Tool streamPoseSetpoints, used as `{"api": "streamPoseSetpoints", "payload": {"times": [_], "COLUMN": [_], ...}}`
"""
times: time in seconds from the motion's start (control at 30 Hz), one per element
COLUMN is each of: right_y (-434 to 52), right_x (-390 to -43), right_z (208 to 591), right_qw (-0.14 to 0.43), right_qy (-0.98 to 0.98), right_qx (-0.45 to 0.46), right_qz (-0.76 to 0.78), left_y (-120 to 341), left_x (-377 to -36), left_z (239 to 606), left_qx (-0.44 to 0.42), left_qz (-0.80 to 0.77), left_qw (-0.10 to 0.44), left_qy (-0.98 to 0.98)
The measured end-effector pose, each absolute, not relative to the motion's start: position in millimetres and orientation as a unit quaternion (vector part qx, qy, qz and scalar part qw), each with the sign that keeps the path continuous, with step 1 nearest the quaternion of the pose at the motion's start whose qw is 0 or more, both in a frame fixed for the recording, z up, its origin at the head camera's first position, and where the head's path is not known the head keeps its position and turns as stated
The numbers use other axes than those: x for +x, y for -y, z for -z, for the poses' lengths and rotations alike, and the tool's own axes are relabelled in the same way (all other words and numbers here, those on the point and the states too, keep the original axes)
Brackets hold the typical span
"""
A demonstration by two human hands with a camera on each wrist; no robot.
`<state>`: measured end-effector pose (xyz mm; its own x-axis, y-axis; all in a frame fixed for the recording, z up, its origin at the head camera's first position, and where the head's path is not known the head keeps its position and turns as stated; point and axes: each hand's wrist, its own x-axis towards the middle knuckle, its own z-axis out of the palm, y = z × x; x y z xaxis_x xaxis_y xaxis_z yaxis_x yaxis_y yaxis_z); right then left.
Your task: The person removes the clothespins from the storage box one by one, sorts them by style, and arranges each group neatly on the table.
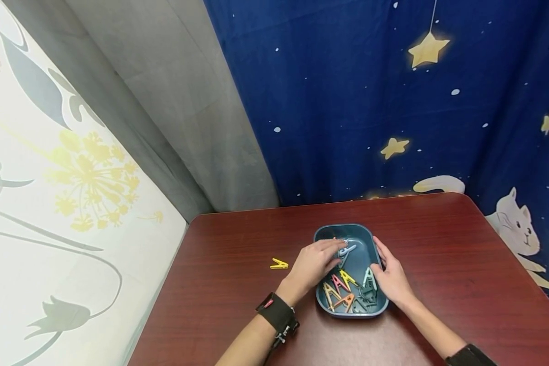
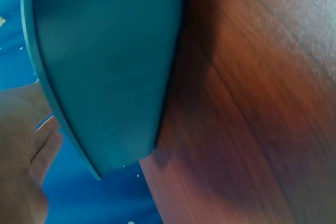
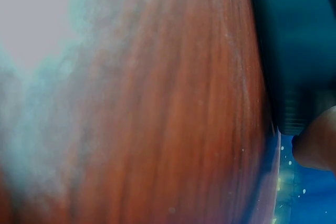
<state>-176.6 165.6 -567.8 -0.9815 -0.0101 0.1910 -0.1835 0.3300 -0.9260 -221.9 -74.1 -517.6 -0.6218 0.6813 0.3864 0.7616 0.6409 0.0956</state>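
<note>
Fingers of my left hand (image 1: 312,263) curl onto a blue clothespin (image 1: 346,250) at the far end of the tray (image 1: 374,307), mid-table; my right hand (image 1: 392,277), fingers straight, steadies its right rim.

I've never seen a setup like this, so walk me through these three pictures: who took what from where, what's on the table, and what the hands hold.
No machine here: a person works with bare hands, wearing three cameras. The wide picture comes from the head. It shows a dark red table with a blue tray of coloured clothes pegs and one yellow peg lying apart. The left hand reaches into the tray at a pale blue peg; whether it grips it is unclear. The right hand rests against the tray's side. The two blurry close-ups come from the wrist cameras, showing tray and table.
</note>
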Motion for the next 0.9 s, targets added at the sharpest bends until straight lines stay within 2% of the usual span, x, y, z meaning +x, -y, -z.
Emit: {"api": "streamPoseSetpoints", "payload": {"times": [0.57,0.9], "right_y": [-165,-164], "right_x": [-177,-177], "right_z": [569,569], "right_qw": [0.08,0.094], "right_qy": [0.813,0.809], "right_qx": [0.063,0.07], "right_qz": [-0.574,-0.576], "left_y": [66,62], "left_x": [-226,-229], "left_z": [527,524], "left_qx": [-0.434,-0.418], "left_qz": [0.184,0.194], "left_qw": [-0.001,-0.058], "left_qy": [0.882,0.885]}}
